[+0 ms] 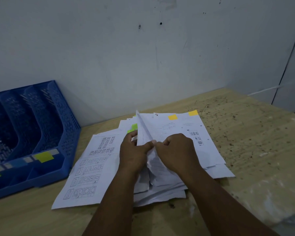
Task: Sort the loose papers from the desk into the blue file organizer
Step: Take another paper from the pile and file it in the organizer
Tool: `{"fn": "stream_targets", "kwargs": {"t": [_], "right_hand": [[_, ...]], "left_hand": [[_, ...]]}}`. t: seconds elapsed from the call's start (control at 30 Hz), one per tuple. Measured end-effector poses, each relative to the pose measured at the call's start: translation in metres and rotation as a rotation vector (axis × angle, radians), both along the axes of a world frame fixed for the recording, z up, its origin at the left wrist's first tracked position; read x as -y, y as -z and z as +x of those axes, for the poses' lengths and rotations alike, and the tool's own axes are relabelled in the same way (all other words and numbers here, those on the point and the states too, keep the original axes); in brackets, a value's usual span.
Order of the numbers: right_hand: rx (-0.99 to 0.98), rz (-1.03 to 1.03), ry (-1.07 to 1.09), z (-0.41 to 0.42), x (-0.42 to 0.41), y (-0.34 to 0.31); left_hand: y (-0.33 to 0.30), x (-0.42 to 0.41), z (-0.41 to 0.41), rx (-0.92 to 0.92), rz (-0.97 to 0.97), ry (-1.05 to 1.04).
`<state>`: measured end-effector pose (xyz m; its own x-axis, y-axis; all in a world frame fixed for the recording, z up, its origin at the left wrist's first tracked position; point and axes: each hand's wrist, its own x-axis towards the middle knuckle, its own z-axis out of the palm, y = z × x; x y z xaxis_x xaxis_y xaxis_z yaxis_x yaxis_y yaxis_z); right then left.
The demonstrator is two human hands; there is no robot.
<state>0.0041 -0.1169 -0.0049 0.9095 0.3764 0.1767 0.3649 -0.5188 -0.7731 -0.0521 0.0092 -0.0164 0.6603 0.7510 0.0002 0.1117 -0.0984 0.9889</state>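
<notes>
A messy pile of loose papers (199, 133) lies on the wooden desk (255, 133), some with yellow or green sticky tabs. A sheet printed with shape puzzles (85, 176) sticks out at the pile's left. My left hand (134, 150) and my right hand (175, 150) meet over the pile's middle, both pinching a raised bunch of sheets (143, 128) that stands on edge. The blue file organizer (65, 159) sits at the left against the wall, with several slots, and yellow and green labels on its front ledge.
A grey wall (143, 57) runs close behind the desk. The desk surface at the right is speckled with dirt and scuffs. A white cabinet edge (289, 82) stands at the far right.
</notes>
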Motion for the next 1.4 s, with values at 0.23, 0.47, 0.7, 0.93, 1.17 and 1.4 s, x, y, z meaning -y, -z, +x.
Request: {"fn": "stream_targets", "kwargs": {"t": [0.23,0.47,0.7,0.93,1.17,1.4], "right_hand": [[0.294,0.185,0.131,-0.002,0.001,0.006],[0.391,0.226,-0.035,-0.006,-0.005,0.005],[0.380,0.248,-0.045,-0.005,-0.012,-0.005],[0.012,0.206,-0.076,0.019,-0.035,-0.032],[-0.023,0.301,-0.211,-0.002,-0.083,-0.053],[0.039,0.343,-0.311,-0.047,-0.152,-0.072]], "left_hand": [[-0.024,0.016,-0.001,-0.126,0.486,-0.007],[-0.046,0.018,0.002,0.046,0.068,0.045],[-0.054,-0.001,-0.010,0.019,0.116,-0.037],[-0.068,-0.034,-0.037,0.128,-0.018,-0.127],[-0.084,-0.079,-0.082,0.249,-0.033,-0.202],[-0.095,-0.126,-0.136,0.326,0.116,-0.301]]}}
